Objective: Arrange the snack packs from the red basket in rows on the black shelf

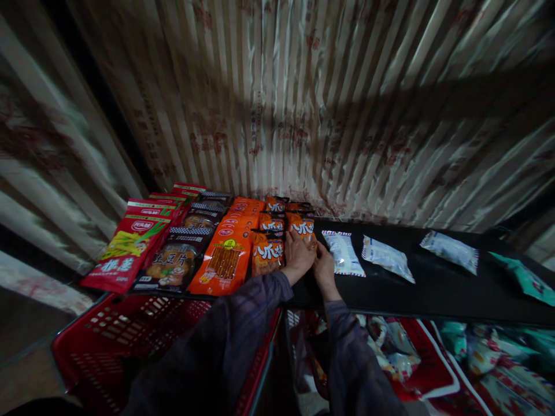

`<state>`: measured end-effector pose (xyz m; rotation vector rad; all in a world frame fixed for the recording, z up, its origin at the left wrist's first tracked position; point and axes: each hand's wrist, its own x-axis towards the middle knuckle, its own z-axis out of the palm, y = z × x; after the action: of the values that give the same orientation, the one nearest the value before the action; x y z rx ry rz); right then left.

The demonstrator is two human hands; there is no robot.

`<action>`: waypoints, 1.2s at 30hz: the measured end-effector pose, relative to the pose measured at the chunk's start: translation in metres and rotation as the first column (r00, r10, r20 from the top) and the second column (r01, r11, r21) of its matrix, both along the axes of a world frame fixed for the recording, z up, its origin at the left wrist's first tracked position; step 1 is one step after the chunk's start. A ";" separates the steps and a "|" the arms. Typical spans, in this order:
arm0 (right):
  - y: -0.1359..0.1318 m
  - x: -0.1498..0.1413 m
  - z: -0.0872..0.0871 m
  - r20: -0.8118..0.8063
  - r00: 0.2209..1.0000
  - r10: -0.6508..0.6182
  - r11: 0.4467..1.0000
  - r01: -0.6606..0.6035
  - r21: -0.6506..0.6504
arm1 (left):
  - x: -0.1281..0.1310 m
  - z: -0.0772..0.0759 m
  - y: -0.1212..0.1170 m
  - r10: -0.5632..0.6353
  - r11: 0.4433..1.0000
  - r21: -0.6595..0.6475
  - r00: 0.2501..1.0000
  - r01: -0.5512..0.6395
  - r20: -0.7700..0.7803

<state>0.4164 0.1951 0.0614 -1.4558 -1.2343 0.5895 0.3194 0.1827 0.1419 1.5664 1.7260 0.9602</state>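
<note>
My left hand (299, 255) curls over the lower front of a small orange snack bag (300, 224) on the black shelf. At the bag's lower right edge is my right hand (324, 267), its fingers bent and closed on that side. The bag lies beside a column of matching orange bags (267, 249), with more of its kind behind it. My fingers partly cover its lower half. Just right of my right hand lies a white snack packet (343, 253) with a striped edge, apart from the hand.
Left along the shelf (299, 292) are orange pretzel-stick bags (225, 257), dark chip bags (173, 257) and red bags (130, 245). Farther right lie white packets (388, 257) and a green packet (526, 280). Red baskets (87, 346) stand below; a corrugated wall (277, 98) rises behind.
</note>
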 end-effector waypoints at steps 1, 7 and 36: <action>-0.001 0.000 0.002 0.015 1.000 -0.006 1.000 0.007 -0.016 | 0.000 -0.001 0.000 -0.002 1.000 0.003 1.000 0.002 0.001; -0.019 -0.011 0.023 0.193 0.981 -0.019 0.984 0.052 -0.170 | -0.001 -0.005 0.002 -0.030 0.999 -0.030 0.998 0.029 -0.049; -0.042 -0.021 0.026 0.620 0.784 -0.009 0.987 0.108 -0.123 | -0.002 -0.020 -0.011 -0.142 0.979 0.103 0.951 0.176 -0.276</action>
<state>0.3950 0.1533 0.0872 -1.8978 -1.6665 0.1483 0.3170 0.1719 0.1218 1.9625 1.7099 0.8198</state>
